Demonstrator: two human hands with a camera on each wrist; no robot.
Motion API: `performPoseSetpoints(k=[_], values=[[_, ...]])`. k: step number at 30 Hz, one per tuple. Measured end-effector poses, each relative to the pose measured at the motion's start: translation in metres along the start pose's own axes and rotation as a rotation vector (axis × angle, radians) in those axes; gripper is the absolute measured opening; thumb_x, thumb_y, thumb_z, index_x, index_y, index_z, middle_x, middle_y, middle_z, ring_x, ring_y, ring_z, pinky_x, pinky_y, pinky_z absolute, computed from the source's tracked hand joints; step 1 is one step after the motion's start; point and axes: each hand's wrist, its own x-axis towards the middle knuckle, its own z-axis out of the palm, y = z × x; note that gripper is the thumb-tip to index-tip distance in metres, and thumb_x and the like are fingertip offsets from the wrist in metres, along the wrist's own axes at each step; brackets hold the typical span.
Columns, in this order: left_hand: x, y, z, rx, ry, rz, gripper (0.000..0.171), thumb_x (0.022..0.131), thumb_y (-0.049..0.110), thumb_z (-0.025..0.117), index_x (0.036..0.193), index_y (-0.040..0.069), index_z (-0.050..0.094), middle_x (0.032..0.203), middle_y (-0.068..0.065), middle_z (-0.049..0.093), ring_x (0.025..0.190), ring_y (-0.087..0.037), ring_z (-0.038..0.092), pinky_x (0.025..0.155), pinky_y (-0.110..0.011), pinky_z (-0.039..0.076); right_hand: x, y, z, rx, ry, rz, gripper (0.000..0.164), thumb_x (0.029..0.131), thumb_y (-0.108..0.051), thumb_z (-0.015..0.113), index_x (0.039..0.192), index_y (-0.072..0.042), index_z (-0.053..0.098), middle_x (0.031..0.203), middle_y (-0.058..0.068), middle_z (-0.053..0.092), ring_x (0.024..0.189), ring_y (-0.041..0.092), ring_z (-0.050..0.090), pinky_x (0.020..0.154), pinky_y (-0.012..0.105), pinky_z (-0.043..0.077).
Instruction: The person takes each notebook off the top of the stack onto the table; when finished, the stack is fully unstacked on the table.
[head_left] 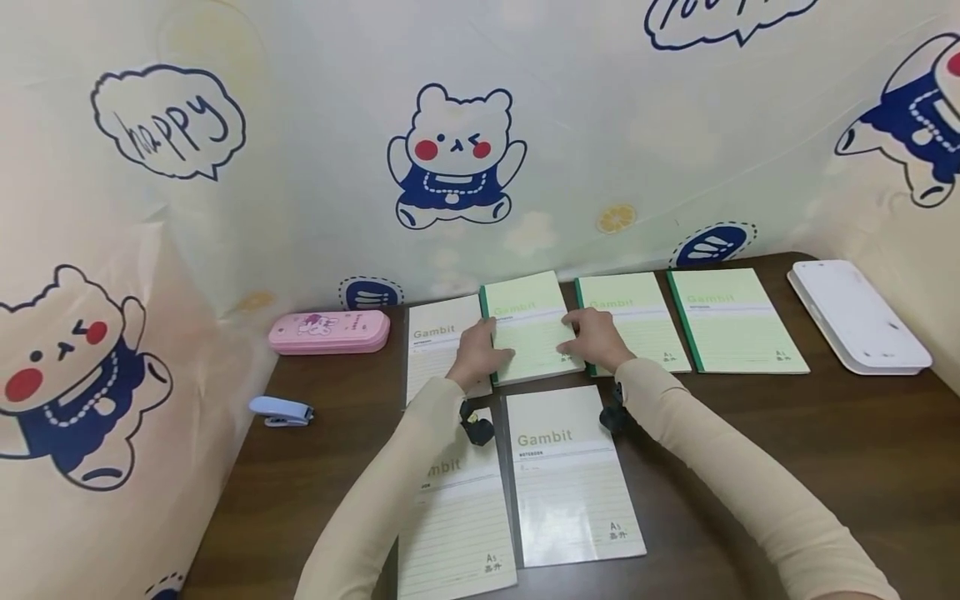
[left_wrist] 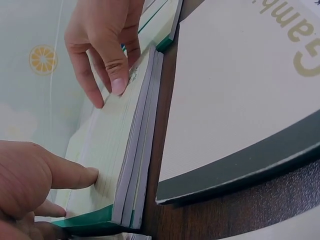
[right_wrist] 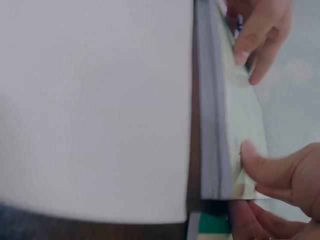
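Observation:
A small stack of green-spined, pale green Gambit notebooks [head_left: 531,333] lies at the back middle of the table, its layered page edges showing in both wrist views. My left hand [head_left: 478,354] grips its left, spine side, with the thumb [left_wrist: 80,176] resting on the top cover. At the right side my right hand [head_left: 600,340] holds the stack, thumb [right_wrist: 257,162] on the cover and the other fingers down by the edge. Another green-spined notebook [head_left: 645,325] sits close to the right hand. Left of the stack lies a paler notebook [head_left: 429,358], partly covered by the left hand.
Two dark-spined notebooks [head_left: 573,483] lie in front, one partly under the left forearm. Farther right are a green-spined notebook [head_left: 738,325] and a white case [head_left: 858,312]. A pink pencil case [head_left: 330,333] and a blue stapler [head_left: 281,411] occupy the left. A printed cloth hangs behind.

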Motion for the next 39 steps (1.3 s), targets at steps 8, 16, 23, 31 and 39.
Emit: performPoseSetpoints(k=[8, 16, 23, 31, 39], values=[[-0.003, 0.001, -0.003, 0.019, -0.028, 0.003, 0.068, 0.092, 0.014, 0.064, 0.150, 0.006, 0.031, 0.144, -0.016, 0.046, 0.124, -0.030, 0.054, 0.096, -0.042, 0.050, 0.004, -0.004, -0.011, 0.050, -0.004, 0.069, 0.049, 0.084, -0.007, 0.073, 0.130, -0.003, 0.059, 0.106, 0.016, 0.059, 0.088, 0.025, 0.051, 0.069, 0.031, 0.046], [-0.006, 0.000, -0.005, 0.013, -0.037, 0.015, 0.059, 0.094, 0.000, 0.051, 0.150, 0.005, 0.033, 0.141, -0.015, 0.051, 0.104, -0.024, 0.059, 0.086, -0.035, 0.049, 0.003, 0.006, -0.035, 0.389, -0.130, 0.024, 0.042, 0.086, 0.001, 0.065, 0.128, -0.002, 0.058, 0.093, 0.011, 0.047, 0.073, 0.019, 0.043, 0.066, 0.030, 0.047], [-0.003, 0.002, -0.015, 0.135, -0.073, 0.035, 0.035, 0.082, 0.000, 0.065, 0.117, 0.000, 0.061, 0.109, -0.012, 0.059, 0.077, -0.022, 0.050, 0.062, -0.027, 0.041, -0.016, 0.007, -0.061, 0.388, -0.115, 0.041, 0.048, 0.085, -0.002, 0.067, 0.132, -0.005, 0.058, 0.129, 0.021, 0.044, 0.079, 0.021, 0.050, 0.078, 0.031, 0.054], [0.002, 0.007, -0.017, 0.193, -0.037, -0.019, 0.017, 0.073, 0.003, 0.073, 0.087, 0.000, 0.063, 0.079, -0.010, 0.059, 0.068, -0.020, 0.047, 0.054, -0.026, 0.039, -0.095, 0.044, -0.107, 0.306, -0.038, 0.033, 0.052, 0.084, -0.008, 0.072, 0.134, -0.007, 0.057, 0.141, 0.020, 0.047, 0.067, 0.008, 0.050, 0.069, 0.025, 0.052], [0.009, 0.011, -0.014, 0.201, -0.034, -0.024, 0.020, 0.072, 0.003, 0.074, 0.088, -0.003, 0.063, 0.076, -0.011, 0.056, 0.063, -0.020, 0.044, 0.052, -0.028, 0.037, -0.203, 0.083, -0.108, 0.282, -0.018, 0.131, 0.060, 0.083, -0.017, 0.075, 0.137, -0.003, 0.053, 0.122, 0.023, 0.064, 0.065, 0.011, 0.064, 0.073, 0.023, 0.054]])
